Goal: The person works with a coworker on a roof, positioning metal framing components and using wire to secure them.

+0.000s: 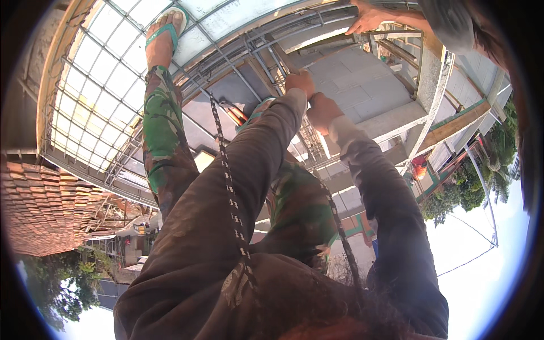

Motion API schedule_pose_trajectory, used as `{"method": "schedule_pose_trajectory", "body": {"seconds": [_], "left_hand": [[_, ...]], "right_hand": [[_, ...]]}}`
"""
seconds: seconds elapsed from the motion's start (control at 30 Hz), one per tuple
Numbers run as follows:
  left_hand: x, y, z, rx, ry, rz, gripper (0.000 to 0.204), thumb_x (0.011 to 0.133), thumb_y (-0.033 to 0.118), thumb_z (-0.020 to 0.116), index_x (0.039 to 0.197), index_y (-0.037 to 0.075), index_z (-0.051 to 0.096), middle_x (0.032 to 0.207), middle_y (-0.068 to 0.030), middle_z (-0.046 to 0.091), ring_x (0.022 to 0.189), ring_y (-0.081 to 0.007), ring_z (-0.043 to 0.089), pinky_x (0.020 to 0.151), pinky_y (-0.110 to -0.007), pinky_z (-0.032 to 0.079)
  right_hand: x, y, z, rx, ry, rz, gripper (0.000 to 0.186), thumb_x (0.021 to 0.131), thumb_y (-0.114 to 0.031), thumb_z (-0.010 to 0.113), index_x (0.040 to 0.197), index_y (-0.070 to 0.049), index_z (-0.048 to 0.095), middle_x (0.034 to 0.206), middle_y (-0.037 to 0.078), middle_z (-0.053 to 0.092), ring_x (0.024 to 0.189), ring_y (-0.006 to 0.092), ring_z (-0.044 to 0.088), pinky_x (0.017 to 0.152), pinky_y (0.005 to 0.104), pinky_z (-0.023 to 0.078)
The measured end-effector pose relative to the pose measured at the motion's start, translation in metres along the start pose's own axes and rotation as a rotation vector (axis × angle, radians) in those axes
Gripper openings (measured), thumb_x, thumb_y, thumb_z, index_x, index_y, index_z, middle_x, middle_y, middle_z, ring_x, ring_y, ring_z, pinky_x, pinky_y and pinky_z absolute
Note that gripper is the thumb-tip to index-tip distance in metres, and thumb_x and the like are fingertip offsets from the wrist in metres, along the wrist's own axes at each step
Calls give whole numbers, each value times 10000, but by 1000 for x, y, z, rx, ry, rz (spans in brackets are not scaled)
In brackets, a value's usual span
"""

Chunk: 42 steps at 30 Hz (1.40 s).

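Note:
My left hand (300, 83) is closed beside a bundle of steel reinforcing bars (271, 59), its fingers curled. Just below it and to the right, nearly touching, my right hand (323, 112) is also closed. Whatever either hand grips is hidden or too small to make out. Both arms, in dark sleeves with lighter cuffs, reach forward and down to the bars.
My foot in a green flip-flop (163, 35) stands on a rebar grid (93, 90) over pale sheets. At the upper right another person's hand (371, 17) rests near the frame's edge. Grey block walling (371, 85) lies below, a tiled roof (48, 204) to the left.

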State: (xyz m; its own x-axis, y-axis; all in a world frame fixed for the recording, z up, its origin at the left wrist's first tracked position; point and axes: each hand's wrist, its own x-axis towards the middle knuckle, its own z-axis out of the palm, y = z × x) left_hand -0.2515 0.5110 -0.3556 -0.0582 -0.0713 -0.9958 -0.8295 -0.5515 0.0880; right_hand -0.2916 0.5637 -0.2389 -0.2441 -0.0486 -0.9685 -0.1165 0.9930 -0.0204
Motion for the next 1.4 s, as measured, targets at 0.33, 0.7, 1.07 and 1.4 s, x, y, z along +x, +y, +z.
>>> {"method": "schedule_pose_trajectory", "body": {"seconds": [0.33,0.7,1.07,1.4], "left_hand": [[-4,40,-20,-435,-432,-262,315,1006,330,536,846,59,537,669,-71,539,633,-198,593,504,-372,483],[-16,57,-27,-592,-489,-248,210,909,228,683,1029,82,592,781,-53,555,704,-191,582,751,-442,589],[0,192,-198,-882,-537,652,424,991,516,526,810,136,474,615,26,397,525,-124,388,490,-282,348],[-22,251,-137,-381,-400,1309,502,979,559,526,819,84,551,651,14,461,541,-86,445,505,-251,396]], "right_hand": [[15,-15,-84,410,-357,124,316,970,-307,587,911,3,594,685,57,560,496,150,515,438,329,442],[-118,-15,-72,976,-314,323,210,964,-219,605,957,-38,498,656,21,495,488,98,460,382,254,368],[47,-78,-8,492,206,-680,410,886,-294,715,1126,13,589,948,195,641,807,311,615,757,394,484],[148,-146,-97,666,323,-1034,310,973,-321,613,869,-29,617,704,-1,590,630,99,526,563,284,421]]}}
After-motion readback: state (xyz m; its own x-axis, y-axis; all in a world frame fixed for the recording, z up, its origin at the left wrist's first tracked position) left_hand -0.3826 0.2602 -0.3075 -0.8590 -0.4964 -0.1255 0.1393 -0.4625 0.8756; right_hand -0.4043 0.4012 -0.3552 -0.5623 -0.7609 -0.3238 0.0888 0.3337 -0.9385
